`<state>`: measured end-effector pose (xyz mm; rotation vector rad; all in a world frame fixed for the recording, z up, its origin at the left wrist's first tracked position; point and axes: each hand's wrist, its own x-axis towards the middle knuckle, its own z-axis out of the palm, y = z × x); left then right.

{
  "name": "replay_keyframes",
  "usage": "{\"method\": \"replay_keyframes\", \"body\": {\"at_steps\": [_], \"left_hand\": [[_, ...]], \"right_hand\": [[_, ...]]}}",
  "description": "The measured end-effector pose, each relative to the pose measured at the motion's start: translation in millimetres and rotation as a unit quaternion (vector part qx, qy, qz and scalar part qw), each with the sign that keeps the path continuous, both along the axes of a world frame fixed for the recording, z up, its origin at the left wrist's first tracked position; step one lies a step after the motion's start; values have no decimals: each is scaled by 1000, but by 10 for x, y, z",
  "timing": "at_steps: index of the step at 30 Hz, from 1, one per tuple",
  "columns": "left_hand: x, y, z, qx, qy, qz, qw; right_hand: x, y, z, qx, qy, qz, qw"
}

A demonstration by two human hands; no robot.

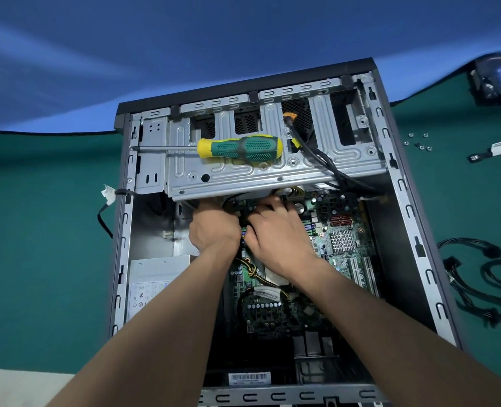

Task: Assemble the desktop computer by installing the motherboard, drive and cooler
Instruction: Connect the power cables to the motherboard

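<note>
Head view: computer case [402,183] open on green worktop [46,230]. Motherboard [340,239] inside case, partly hidden by both arms. Left hand [214,227] and right hand [275,233] reach under drive cage [272,168]; fingers hidden, grip cannot be told. Screwdriver [240,147] lies on cage. Drive [499,80] right of case, cut off by frame edge. Loose cables [484,277] right of case.

Both hands, left [214,227] and right [275,233], work side by side in the narrow gap under the drive cage [272,171], whose metal edge overhangs just beyond the fingertips. A screwdriver [240,147] lies on top of that cage. Black cables [331,163] drape over the cage beyond the right hand. Left of the left hand the case floor is bare; the power supply [152,280] sits nearer the person.
</note>
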<state>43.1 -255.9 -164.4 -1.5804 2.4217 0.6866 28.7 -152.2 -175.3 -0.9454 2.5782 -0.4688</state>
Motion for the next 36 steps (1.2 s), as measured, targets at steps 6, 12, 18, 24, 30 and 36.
{"method": "replay_keyframes", "body": {"at_steps": [6,12,18,24,30,36], "left_hand": [[23,48,-47,-4,24,23,999],[-29,58,-39,-16,25,8,1000],[-12,41,-21,-3,29,3,1000],[39,37,-59,16,70,61,996],[27,36,-58,17,61,56,996],[36,31,-39,20,61,57,996]], "right_hand": [[4,0,-11,-3,4,-4,1000],[7,-1,-11,2,6,-1,1000],[5,1,0,8,6,1,1000],[10,-4,-21,3,11,-4,1000],[4,-6,-35,5,11,-3,1000],[5,-9,-15,10,0,-2,1000]]}}
